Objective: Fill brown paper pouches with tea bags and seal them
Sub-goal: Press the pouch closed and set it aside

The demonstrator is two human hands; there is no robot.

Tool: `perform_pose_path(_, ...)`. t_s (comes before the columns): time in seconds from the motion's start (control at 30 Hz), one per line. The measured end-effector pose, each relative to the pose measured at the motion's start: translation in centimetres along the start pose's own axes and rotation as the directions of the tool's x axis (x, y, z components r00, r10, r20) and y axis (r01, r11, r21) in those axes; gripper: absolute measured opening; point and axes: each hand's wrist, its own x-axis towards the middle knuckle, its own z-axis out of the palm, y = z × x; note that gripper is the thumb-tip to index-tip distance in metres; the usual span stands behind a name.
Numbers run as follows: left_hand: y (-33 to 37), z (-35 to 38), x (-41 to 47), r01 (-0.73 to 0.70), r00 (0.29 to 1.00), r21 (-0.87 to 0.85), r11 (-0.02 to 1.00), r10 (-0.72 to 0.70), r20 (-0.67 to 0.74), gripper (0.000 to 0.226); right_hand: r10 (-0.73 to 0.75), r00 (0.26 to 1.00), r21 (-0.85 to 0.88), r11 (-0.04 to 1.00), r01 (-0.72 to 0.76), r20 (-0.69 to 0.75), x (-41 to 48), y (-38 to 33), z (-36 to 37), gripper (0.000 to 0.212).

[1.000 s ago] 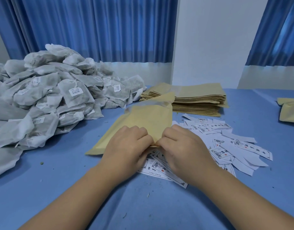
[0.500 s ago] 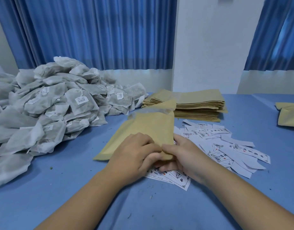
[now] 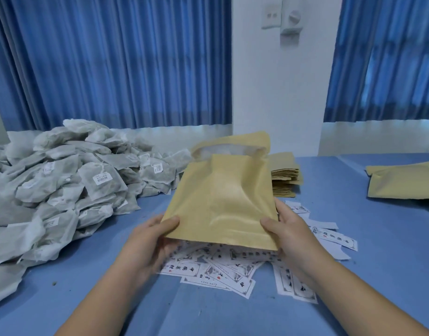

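While the tan brown paper pouch (image 3: pixel 223 204) stands raised off the blue table top (image 3: pixel 378 275), both hands hold it by its bottom corners. The left hand (image 3: pixel 150 241) grips the lower left corner, thumb laid on the front face, fingers curled behind. The right hand (image 3: pixel 288 229) grips the lower right corner and edge the same way, thumb in front, fingers tucked behind the paper. The pouch leans away from the person, mouth uppermost and gaping, with a pale lining showing inside. Whether anything is in it, I cannot tell.

Below the pouch, white printed paper labels (image 3: pixel 220 272) lie scattered on the table. To the left sits a big heap of grey-white mesh tea bags (image 3: pixel 75 180), some with small white stickers. Behind the pouch, partly hidden by it, is a flat stack of brown paper pouches (image 3: pixel 285 178). Another brown pouch (image 3: pixel 402 183) lies well apart at the right edge. Blue pleated curtains (image 3: pixel 111 64) hang behind.
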Motion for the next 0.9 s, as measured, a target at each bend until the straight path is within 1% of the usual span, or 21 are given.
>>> perform_pose_path(0.07,-0.5,2.0,-0.2,0.028,0.999,-0.177,0.984,-0.022,0.035,0.014,-0.015,0.999,0.041,0.999,0.017,-0.042,-0.3,-0.1,-1.3,0.041)
perform_pose_path(0.1,-0.8,3.3,-0.1,0.029,0.999,-0.223,0.974,-0.021,0.04,0.01,-0.02,0.998,0.065,0.998,0.024,-0.065,-0.5,-0.1,-2.0,0.041)
perform_pose_path(0.13,-1.3,4.6,-0.1,0.044,0.998,-0.242,0.969,-0.031,0.058,0.01,-0.02,0.996,0.09,0.996,0.028,-0.087,-0.8,-0.2,-2.7,0.04)
perform_pose_path(0.2,-2.3,7.6,0.3,0.1,0.991,-0.196,0.975,-0.08,0.11,0.013,-0.019,0.991,0.119,0.992,0.035,-0.135,-1.2,-0.2,-4.1,0.038)
perform_pose_path(0.27,-3.2,10.6,0.6,0.135,0.984,-0.07,0.988,-0.125,0.13,0.013,-0.021,0.975,0.094,0.995,0.043,-0.222,-1.6,-0.4,-5.6,0.035)
perform_pose_path(0.33,-4.3,13.6,1.2,0.135,0.984,0.018,0.991,-0.137,0.117,0.008,-0.065,0.943,-0.024,0.998,0.06,-0.327,-2.1,-0.9,-7.6,0.029)
perform_pose_path(0.4,-5.5,16.6,1.6,0.136,0.982,0.049,0.99,-0.141,0.124,0.005,-0.122,0.917,-0.134,0.988,0.076,-0.379,-3.0,-1.7,-9.8,0.025)
perform_pose_path(0.43,-6.2,18.1,1.8,0.144,0.979,0.052,0.988,-0.15,0.135,0.005,-0.143,0.911,-0.16,0.983,0.086,-0.388,-3.5,-2.2,-11.0,0.027)
perform_pose_path(0.5,-7.7,21.1,2.1,0.174,0.971,0.049,0.983,-0.18,0.157,0.006,-0.172,0.907,-0.191,0.976,0.105,-0.385,-4.8,-3.4,-13.5,0.043)
perform_pose_path(0.57,-9.2,23.8,2.4,0.197,0.965,0.054,0.979,-0.203,0.168,0.01,-0.188,0.902,-0.213,0.971,0.111,-0.388,-6.0,-4.8,-15.8,0.053)
perform_pose_path(0.67,-11.3,27.8,2.6,0.201,0.961,0.102,0.974,-0.216,0.171,0.009,-0.199,0.877,-0.233,0.967,0.103,-0.438,-7.8,-6.9,-19.1,0.058)
perform_pose_path(0.73,-12.9,30.4,2.6,0.22,0.948,0.136,0.966,-0.244,0.205,0.008,-0.198,0.865,-0.245,0.965,0.09,-0.461,-8.9,-8.1,-21.2,0.06)
perform_pose_path(0.83,-15.2,34.1,2.8,0.273,0.91,0.156,0.949,-0.307,0.279,0.011,-0.176,0.86,-0.247,0.967,0.06,-0.479,-10.2,-9.5,-23.9,0.059)
perform_pose_path(0.9,-16.2,36.2,2.7,0.323,0.875,0.143,0.936,-0.352,0.332,0.012,-0.166,0.84,-0.241,0.97,0.044,-0.516,-10.8,-10.3,-25.3,0.059)
